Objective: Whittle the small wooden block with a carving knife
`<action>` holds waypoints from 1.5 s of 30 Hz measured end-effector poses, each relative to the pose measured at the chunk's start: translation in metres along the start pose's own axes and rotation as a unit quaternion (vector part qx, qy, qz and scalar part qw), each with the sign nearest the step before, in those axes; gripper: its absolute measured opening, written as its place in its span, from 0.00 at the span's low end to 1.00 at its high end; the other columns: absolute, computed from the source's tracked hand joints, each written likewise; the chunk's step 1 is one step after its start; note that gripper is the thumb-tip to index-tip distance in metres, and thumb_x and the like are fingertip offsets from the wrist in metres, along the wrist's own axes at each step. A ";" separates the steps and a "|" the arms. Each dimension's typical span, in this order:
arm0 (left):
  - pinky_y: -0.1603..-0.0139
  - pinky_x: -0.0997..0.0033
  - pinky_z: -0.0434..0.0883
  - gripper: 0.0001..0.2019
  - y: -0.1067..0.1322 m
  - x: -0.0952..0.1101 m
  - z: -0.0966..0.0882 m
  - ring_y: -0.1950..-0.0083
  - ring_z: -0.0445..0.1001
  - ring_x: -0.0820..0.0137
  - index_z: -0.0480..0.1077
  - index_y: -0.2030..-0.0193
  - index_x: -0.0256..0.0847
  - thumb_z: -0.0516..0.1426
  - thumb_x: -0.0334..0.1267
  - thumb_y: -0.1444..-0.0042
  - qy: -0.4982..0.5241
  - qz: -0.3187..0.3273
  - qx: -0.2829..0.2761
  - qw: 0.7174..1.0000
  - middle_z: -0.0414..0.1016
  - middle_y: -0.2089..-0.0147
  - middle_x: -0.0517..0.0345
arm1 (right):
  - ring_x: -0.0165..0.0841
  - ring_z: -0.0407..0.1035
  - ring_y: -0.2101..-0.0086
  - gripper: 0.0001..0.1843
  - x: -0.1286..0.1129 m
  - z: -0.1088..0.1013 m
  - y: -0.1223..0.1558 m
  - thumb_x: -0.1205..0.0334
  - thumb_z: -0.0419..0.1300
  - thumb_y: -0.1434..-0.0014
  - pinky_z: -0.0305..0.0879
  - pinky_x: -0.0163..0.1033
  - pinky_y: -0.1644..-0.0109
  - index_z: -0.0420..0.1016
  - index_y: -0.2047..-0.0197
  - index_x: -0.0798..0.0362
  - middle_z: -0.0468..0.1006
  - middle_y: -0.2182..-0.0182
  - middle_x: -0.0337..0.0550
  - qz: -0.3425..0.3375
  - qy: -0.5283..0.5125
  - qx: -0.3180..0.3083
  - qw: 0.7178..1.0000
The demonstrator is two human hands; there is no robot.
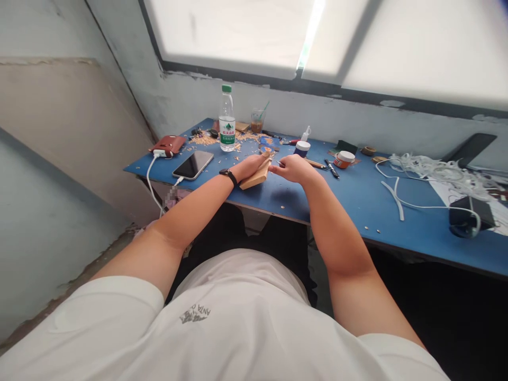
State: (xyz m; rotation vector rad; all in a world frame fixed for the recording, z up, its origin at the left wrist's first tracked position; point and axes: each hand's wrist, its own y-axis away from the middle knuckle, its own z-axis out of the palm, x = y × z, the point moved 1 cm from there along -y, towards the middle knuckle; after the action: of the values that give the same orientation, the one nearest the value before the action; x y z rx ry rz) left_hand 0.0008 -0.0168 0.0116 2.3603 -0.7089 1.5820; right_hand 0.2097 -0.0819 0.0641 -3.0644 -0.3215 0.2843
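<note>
We hold the pale, flat wooden block (257,174) near the front edge of the blue table (357,206), left hand (248,166) clamped on it, right hand (291,168) closed round a small, barely visible tool, whose slip could, we judge, nick our left fingers.

We record the table (349,196) top as a matt blue painted surface, scuffed, with pale wood shavings (206,139) strewn near the clear plastic water bottle (227,119). The block (257,174) under the left hand (248,166) looks like bare, unfinished light wood, and the smartphone (193,164) beside it shows a glossy glass face. We note a white cotton-like T-shirt (238,323), a reddish leather-look pouch (170,144) and white, smooth plastic strips (432,172); the wall's (47,132) plaster is rough and chipped.
</note>
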 end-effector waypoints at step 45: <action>0.61 0.61 0.71 0.26 -0.001 -0.004 0.002 0.69 0.73 0.67 0.73 0.68 0.44 0.56 0.50 0.14 0.049 -0.021 0.021 0.998 0.77 0.70 0.54 | 0.38 0.66 0.65 0.33 0.002 0.006 -0.004 0.37 0.61 0.12 0.60 0.45 0.56 0.70 0.68 0.46 0.73 0.71 0.40 -0.032 -0.056 -0.030 0.997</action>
State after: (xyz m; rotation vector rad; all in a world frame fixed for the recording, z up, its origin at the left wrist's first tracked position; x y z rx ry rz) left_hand 0.0021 -0.0154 0.0072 2.2937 -0.6084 1.6970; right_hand 0.2097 -0.0772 0.0585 -3.0958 -0.4410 0.4538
